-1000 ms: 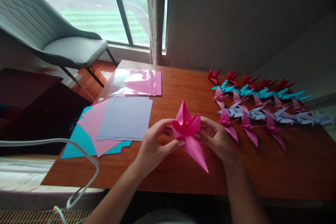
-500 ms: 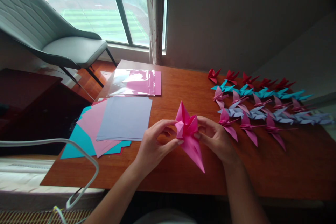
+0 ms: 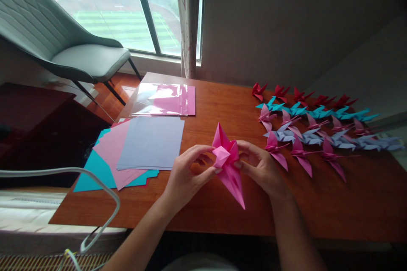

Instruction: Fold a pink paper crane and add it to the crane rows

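Observation:
A bright pink origami crane (image 3: 229,175) is held above the front of the wooden table (image 3: 203,216). Its two pointed wings spread up and down, and a faceted, diamond-shaped body faces me in the middle. My left hand (image 3: 190,169) pinches the left side between thumb and index finger. From the right, my right hand (image 3: 262,167) pinches the opposite side with thumb and fingers. Finished pink cranes (image 3: 300,156) stand in a row just beyond my right hand.
Lavender paper sheets (image 3: 151,142) lie over pink sheets (image 3: 108,148) and turquoise sheets (image 3: 92,173) on the left. Behind them rests a clear packet (image 3: 162,99). Red cranes (image 3: 281,92), turquoise cranes (image 3: 297,109) and lavender cranes (image 3: 311,136) line the right side. A white cable (image 3: 108,190) curves at lower left.
The crane's middle has opened out into a broader faceted diamond, and its lower wing tip has shifted slightly left. Both hands keep their pinch in nearly the same place.

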Demonstrator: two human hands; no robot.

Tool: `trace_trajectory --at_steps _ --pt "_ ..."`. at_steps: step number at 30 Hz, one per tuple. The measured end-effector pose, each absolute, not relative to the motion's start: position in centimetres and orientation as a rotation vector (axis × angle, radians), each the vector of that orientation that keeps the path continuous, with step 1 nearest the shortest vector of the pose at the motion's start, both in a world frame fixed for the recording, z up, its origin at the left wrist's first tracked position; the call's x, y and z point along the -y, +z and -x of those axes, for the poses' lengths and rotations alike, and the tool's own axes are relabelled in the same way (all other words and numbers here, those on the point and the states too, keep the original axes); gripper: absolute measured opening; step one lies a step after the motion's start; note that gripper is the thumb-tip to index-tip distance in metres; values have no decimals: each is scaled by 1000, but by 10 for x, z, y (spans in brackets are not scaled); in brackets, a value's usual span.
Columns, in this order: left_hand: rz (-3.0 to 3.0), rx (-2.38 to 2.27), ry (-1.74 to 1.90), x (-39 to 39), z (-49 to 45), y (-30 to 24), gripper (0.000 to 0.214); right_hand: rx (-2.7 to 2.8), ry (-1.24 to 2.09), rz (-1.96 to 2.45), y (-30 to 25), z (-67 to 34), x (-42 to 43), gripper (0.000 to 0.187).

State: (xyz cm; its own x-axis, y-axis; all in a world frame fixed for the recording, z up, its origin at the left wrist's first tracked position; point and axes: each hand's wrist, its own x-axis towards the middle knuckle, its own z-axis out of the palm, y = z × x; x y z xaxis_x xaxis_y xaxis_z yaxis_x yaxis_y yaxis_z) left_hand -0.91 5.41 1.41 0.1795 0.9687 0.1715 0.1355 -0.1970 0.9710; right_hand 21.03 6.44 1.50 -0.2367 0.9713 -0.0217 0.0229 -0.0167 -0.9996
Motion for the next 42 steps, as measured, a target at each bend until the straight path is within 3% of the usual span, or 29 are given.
trace_trajectory --at_steps 32,42 --pt "-1564 -1083 1159 -54 10 10 30 1407 1406 1108 13 -211 -64 34" --pt "-1111 -883 1044 -54 10 16 35 1324 1427 1121 9 -210 -63 43"
